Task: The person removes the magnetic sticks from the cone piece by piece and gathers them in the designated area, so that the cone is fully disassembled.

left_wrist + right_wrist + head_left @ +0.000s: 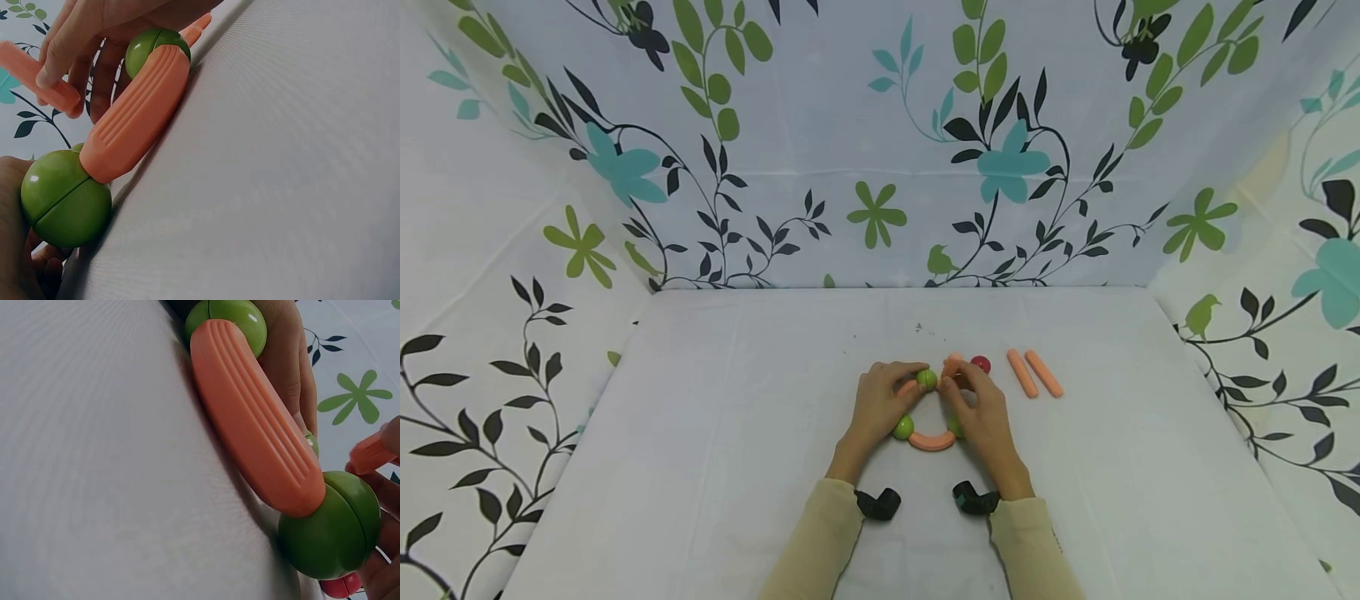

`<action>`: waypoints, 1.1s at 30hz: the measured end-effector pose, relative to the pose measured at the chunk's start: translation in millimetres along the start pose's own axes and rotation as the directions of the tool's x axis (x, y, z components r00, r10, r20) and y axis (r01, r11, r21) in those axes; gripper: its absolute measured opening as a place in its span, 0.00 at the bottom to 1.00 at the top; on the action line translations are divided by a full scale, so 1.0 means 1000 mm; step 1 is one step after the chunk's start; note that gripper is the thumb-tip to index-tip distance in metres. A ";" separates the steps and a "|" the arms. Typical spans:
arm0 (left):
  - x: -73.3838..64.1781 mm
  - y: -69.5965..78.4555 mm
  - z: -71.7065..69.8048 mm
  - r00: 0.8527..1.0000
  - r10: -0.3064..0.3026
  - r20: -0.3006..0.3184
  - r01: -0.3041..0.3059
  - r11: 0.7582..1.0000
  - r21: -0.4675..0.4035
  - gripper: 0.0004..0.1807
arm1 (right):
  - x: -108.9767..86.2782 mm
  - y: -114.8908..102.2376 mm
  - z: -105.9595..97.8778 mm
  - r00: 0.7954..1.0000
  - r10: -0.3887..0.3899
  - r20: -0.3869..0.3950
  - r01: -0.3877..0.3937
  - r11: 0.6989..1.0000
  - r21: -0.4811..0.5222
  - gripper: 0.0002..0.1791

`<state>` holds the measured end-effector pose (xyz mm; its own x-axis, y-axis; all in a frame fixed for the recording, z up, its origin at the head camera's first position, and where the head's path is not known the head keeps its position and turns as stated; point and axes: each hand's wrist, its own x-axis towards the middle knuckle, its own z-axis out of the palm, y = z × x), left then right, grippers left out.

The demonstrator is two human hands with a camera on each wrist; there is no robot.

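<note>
My left hand (880, 404) pinches a green ball (927, 380) between thumb and index finger. An orange stick (906, 388) beside that ball is partly covered by the hand. My right hand (981, 412) holds another orange stick (37, 75) by its fingertips, raised off the table in the left wrist view. Closer to me, a curved, ribbed orange stick (932, 442) lies between a left green ball (903, 427) and a right green ball (955, 427), touching both. The right ball is partly hidden by my right hand. Together the pieces make a partial ring.
A red ball (981, 364) sits just beyond my right hand. Two straight orange sticks (1034, 373) lie side by side farther right. White cloth covers the table (737, 433), and a leaf-patterned cloth (790, 167) rises at the back and sides.
</note>
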<state>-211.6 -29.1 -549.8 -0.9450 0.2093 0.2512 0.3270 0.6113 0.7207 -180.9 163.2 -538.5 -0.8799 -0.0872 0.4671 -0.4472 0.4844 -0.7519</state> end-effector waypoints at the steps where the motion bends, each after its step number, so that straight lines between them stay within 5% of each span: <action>1: 0.000 0.000 0.000 1.000 0.000 0.000 0.000 1.000 0.000 0.20 | 0.000 0.000 0.000 1.000 -0.003 -0.008 0.003 1.000 -0.002 0.17; 16: -0.001 -0.003 -0.001 1.000 0.007 -0.016 -0.006 1.000 0.016 0.20 | 0.002 0.004 -0.004 0.999 0.003 -0.047 -0.004 1.000 -0.020 0.18; 23: -0.001 -0.001 0.000 1.000 -0.005 -0.007 0.005 1.000 -0.005 0.20 | 0.008 0.005 -0.034 0.978 0.194 -0.074 -0.190 0.980 0.056 0.17; 28: 0.000 -0.002 0.001 1.000 -0.010 0.003 0.010 1.000 0.007 0.21 | 0.019 0.008 -0.063 0.933 0.360 0.014 -0.360 0.926 0.111 0.23; 33: -0.002 -0.002 0.001 1.000 -0.014 0.009 0.014 1.000 0.010 0.21 | 0.026 0.014 -0.094 0.903 0.411 0.124 -0.424 0.898 0.115 0.26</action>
<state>-210.7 -30.0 -552.3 -0.9495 0.2073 0.2356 0.3138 0.6219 0.7175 -194.8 249.3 -493.5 -0.9984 0.0121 0.0553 -0.0468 0.3717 -0.9272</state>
